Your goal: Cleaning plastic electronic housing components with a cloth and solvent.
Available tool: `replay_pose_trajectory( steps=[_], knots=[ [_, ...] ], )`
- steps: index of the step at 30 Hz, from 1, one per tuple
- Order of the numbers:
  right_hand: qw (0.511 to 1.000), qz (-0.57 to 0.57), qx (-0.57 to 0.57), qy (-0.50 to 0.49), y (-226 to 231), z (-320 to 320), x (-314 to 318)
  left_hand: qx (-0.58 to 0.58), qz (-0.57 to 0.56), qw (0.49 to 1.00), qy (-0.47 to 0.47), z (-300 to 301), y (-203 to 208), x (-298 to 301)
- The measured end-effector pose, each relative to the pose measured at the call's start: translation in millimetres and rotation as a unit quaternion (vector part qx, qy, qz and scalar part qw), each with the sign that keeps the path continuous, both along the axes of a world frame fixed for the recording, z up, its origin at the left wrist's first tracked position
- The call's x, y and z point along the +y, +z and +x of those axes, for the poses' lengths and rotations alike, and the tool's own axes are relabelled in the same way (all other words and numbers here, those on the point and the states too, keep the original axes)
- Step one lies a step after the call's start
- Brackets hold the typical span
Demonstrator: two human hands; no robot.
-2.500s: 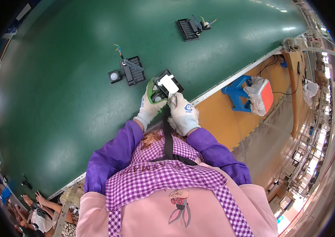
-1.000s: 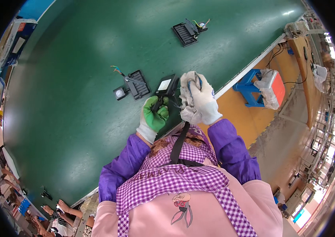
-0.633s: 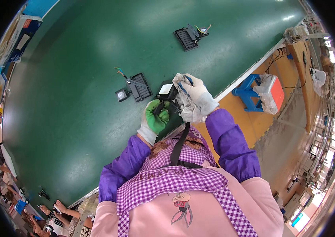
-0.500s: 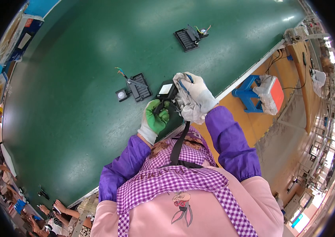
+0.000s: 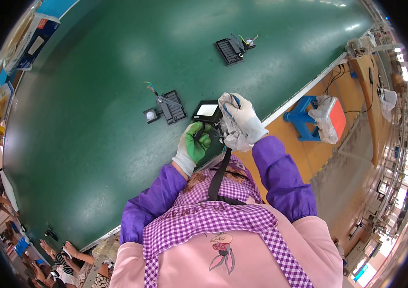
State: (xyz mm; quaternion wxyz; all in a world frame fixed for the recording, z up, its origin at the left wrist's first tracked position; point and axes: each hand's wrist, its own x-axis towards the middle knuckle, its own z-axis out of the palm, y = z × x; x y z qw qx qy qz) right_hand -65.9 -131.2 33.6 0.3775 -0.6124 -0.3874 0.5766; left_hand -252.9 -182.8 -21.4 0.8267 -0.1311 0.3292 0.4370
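Near the table edge a small black floodlight (image 5: 207, 110) with a pale rectangular face is held just above the green table. My left hand (image 5: 194, 144), in a white glove with green palm and fingers, is closed around a dark part at the near side of the light; its fingers partly hide that part. A crumpled whitish cloth (image 5: 233, 135) is bunched in my right hand (image 5: 245, 115), which wears a white glove, and it touches the light's right side. Left of these lies a second black floodlight (image 5: 173, 106), ribbed back up, with a round sensor and loose coloured wires.
Farther off lies another ribbed black floodlight (image 5: 229, 50) with wires. A blue stool (image 5: 305, 117) with a red, plastic-wrapped seat stands right of the table. Cartons (image 5: 33, 43) line the far left. Other people's hands (image 5: 72, 249) show at the lower left edge.
Both hands and the held floodlight have shifted slightly right. The light has turned a little, so its pale face now looks wider and flatter. The cloth stays against its right side.
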Motion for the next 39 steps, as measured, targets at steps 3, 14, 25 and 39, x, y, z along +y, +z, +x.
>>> replay_pose_trajectory(
  steps=[3,14,25,39],
  knots=[
    [0.999,0.016,-0.042,0.017,7,-2,-9,0.005,0.01,1.0,-0.003,1,-3,-1],
    [0.915,0.07,-0.356,0.175,12,-1,-55,0.234,0.104,0.962,-0.096,1,13,-5],
    [0.837,0.031,-0.441,0.322,-3,-20,-28,0.319,0.23,0.882,-0.259,-23,-2,10],
    [0.853,-0.055,-0.436,0.28,-22,3,-36,0.449,0.365,0.788,-0.212,-17,-21,-2]
  ],
)
